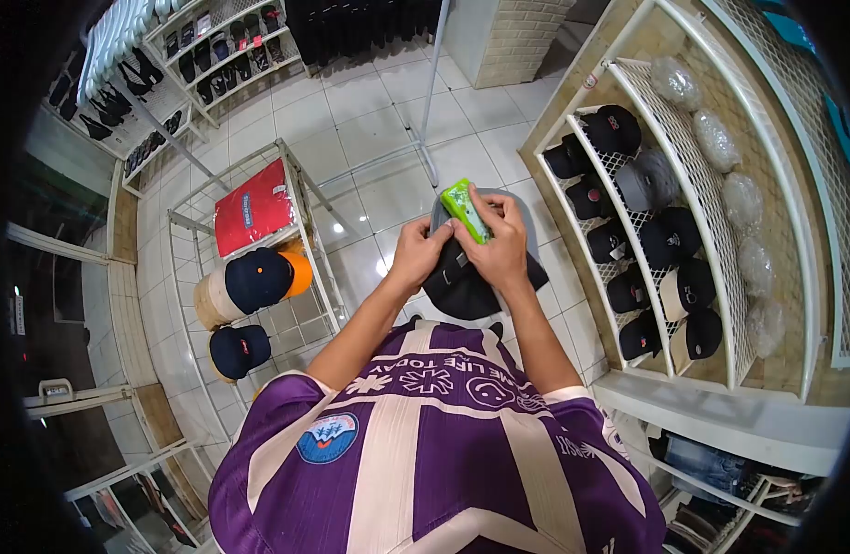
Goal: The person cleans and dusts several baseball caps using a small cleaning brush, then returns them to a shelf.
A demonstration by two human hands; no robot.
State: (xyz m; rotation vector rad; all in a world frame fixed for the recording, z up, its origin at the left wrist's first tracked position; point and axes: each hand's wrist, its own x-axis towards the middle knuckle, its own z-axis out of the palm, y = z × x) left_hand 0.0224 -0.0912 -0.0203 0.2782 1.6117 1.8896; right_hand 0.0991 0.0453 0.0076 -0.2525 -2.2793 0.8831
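In front of my chest, my left hand [419,251] and my right hand [499,238] meet around a bright green packet [466,210] with a clear, shiny front. The fingers of my right hand wrap its right side and lower end, while my left hand is closed at its lower left edge. Under both hands is a black and grey cap [462,291]; its far part is grey and its near part black. Which fingers hold the cap is hidden.
To the left, a wire rack [328,277] bears a red packaged garment [252,210] and stacked caps [256,280]. White mesh shelves [660,305] with caps and clear plastic bundles stand at the right. A metal pole [434,78] rises ahead.
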